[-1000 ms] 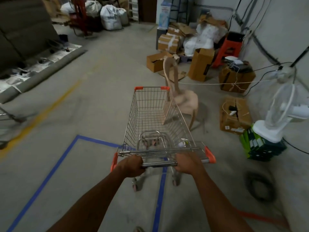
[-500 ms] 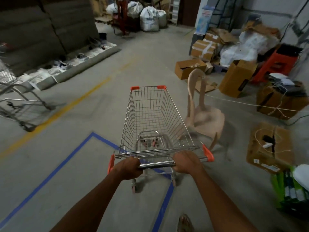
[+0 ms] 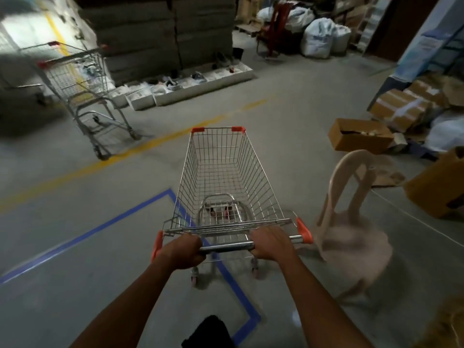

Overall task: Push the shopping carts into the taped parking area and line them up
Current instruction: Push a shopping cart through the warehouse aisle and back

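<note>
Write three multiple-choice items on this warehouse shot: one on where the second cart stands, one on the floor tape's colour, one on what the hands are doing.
1. Where is the second cart relative to the held cart?
A. Ahead, to the left
B. Nested inside it
C. Behind the chair

2. What colour is the tape outline on the floor around the parking area?
A. Red
B. Blue
C. White

3. What are the left hand and right hand doing?
A. Both hang free
B. Only one grips the handle
C. Both grip the handle bar

Answers: 1 A, it stands far left by the yellow floor line, apart from the held cart. 2 B, the taped lines under and left of the held cart are blue. 3 C, fingers of both hands curl over the bar.
</note>
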`<state>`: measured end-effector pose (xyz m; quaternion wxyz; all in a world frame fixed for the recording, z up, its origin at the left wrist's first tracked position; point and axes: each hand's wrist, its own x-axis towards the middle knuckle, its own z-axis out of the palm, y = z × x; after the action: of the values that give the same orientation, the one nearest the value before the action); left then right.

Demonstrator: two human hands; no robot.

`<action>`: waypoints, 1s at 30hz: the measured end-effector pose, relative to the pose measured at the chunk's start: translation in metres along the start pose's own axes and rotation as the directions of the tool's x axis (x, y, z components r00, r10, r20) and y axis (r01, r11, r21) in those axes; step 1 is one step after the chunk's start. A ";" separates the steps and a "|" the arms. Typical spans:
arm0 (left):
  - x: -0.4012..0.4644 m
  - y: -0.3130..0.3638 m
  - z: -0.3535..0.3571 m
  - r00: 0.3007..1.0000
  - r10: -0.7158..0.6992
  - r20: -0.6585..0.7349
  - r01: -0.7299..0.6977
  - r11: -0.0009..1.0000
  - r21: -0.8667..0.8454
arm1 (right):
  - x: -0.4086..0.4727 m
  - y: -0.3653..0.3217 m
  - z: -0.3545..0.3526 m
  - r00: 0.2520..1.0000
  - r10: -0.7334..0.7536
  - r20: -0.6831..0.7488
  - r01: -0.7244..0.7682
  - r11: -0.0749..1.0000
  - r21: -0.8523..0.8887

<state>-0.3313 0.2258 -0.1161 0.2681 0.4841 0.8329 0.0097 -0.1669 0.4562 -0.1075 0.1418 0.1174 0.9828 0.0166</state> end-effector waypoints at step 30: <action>0.319 -0.111 -0.215 0.844 -0.530 0.089 0.515 0.752 -0.411 | 0.504 0.182 -0.149 0.880 -0.468 0.079 0.474 0.863 -0.175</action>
<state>-0.6415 0.4785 -0.1023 0.3436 0.1628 0.9169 0.1211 -0.6377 0.7517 -0.0909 0.1686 -0.1397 0.9730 0.0726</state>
